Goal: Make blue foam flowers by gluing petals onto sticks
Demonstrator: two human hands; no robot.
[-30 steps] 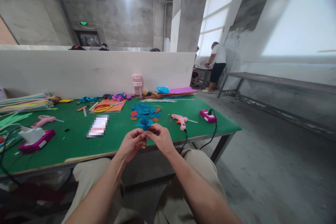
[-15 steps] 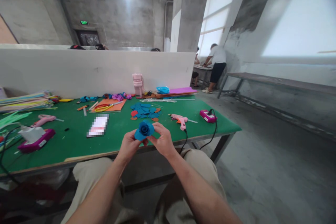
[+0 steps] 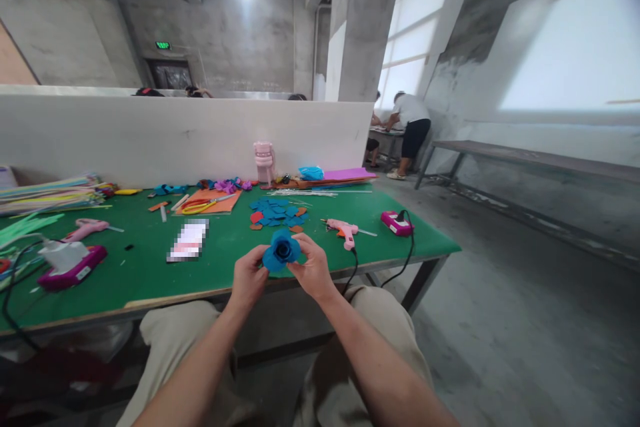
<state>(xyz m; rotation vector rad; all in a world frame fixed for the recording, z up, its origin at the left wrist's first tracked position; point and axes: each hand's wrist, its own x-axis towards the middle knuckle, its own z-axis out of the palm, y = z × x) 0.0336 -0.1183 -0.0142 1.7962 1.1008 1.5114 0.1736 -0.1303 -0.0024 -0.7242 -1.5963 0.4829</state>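
A blue foam rose (image 3: 281, 251) is held up over the front edge of the green table (image 3: 150, 277), its open face turned toward me. My left hand (image 3: 249, 278) pinches it from the left and my right hand (image 3: 311, 268) pinches it from the right, fingers closed on its base. Just beyond lies a pile of cut blue and red foam petals (image 3: 277, 211). A pink glue gun (image 3: 341, 229) rests on the table to the right of my right hand, its cord hanging off the edge.
A second pink glue gun (image 3: 85, 230), a magenta power strip (image 3: 70, 267), scissors on orange foam (image 3: 207, 203), foam sheets and sticks (image 3: 45, 192) lie on the table. A white partition (image 3: 185, 137) backs it. People stand by a window table (image 3: 407, 127); bare concrete floor at right.
The blue rose, hidden low behind my fingers a second ago, has been lifted and turned so its open face points at me. Both hands stayed together at the table edge.
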